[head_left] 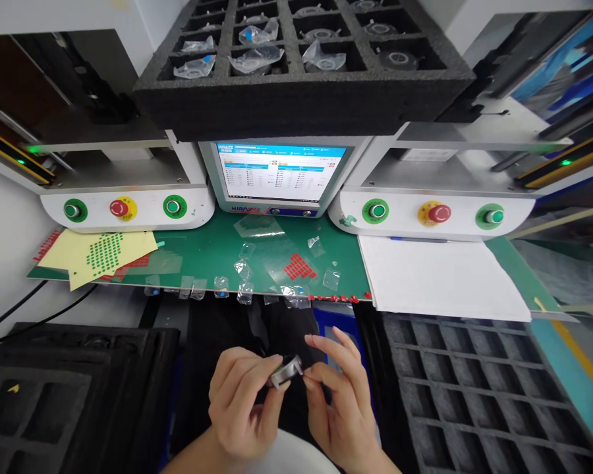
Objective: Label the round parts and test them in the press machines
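Note:
Low in the middle of the head view, both my hands meet over my lap. My left hand (242, 401) pinches a small round metal part (285, 372) between thumb and fingers. The thumb and forefinger of my right hand (338, 401) touch the part's right edge, the other fingers spread. Just above the hands, the green bench edge (202, 257) carries several small clear film pieces (244, 270) and a patch of red stickers (299, 266).
A black foam tray (301, 72) with bagged parts rests above the monitor (279, 174). Two white machines with green and red buttons (123, 209) (435, 212) flank it. Yellow sticker sheet (99, 253) left, white paper (439, 276) right, empty foam trays (474, 388) (69, 395) on both sides.

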`<action>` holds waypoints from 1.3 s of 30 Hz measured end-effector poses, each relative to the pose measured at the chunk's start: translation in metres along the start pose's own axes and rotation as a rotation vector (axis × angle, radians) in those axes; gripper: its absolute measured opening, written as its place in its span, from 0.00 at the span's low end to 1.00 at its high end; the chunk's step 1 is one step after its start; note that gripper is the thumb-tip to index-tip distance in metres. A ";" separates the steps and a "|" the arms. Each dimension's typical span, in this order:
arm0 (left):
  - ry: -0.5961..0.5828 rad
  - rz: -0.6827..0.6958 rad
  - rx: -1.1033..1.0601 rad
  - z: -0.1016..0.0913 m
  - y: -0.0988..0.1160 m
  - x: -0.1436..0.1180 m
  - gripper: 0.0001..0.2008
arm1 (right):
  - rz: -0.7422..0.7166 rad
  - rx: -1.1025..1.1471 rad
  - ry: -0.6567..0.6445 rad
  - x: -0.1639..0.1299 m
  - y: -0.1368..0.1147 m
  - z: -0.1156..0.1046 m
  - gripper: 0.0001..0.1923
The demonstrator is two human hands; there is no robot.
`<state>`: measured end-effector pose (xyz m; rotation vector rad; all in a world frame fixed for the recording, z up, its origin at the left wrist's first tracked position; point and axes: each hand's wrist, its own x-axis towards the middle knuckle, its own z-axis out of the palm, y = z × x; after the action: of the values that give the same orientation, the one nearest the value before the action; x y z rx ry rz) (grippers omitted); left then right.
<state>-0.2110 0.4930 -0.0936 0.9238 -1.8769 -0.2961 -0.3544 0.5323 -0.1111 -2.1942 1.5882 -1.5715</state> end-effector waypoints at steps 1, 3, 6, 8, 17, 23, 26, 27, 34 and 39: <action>0.043 -0.040 0.036 -0.001 -0.006 -0.002 0.09 | -0.007 0.009 -0.019 -0.001 0.000 0.000 0.10; 0.177 -0.233 0.058 -0.003 -0.021 -0.004 0.09 | -0.013 0.018 -0.043 -0.003 0.005 0.000 0.09; 0.343 -0.675 -0.165 -0.007 -0.041 -0.003 0.04 | 0.117 0.038 -0.038 0.000 0.032 0.008 0.07; 0.337 -0.891 -0.400 -0.008 -0.047 -0.001 0.09 | 0.247 0.096 -0.054 0.006 0.057 0.022 0.09; 0.063 -1.235 -0.882 -0.004 -0.040 -0.001 0.16 | 0.296 0.285 -0.477 0.025 0.101 0.096 0.24; 0.009 -1.222 -0.795 -0.006 -0.041 -0.001 0.20 | 0.369 0.371 -0.334 0.030 0.074 0.074 0.27; 0.014 -1.208 -0.823 -0.002 -0.037 0.000 0.18 | 0.528 0.528 -0.108 0.031 0.050 0.042 0.29; 0.017 -1.209 -0.860 0.000 -0.036 0.001 0.17 | 0.575 0.573 -0.044 0.031 0.042 0.032 0.30; -0.131 -1.262 -1.132 0.017 -0.020 0.003 0.16 | 0.725 0.700 0.194 0.024 0.001 0.010 0.36; -0.031 -1.272 -1.196 0.027 -0.007 -0.005 0.21 | 0.774 0.715 0.326 0.012 -0.022 0.033 0.37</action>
<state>-0.2295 0.4870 -0.1134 1.0349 -0.5645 -1.9006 -0.3161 0.5178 -0.1080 -0.8579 1.3484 -1.8305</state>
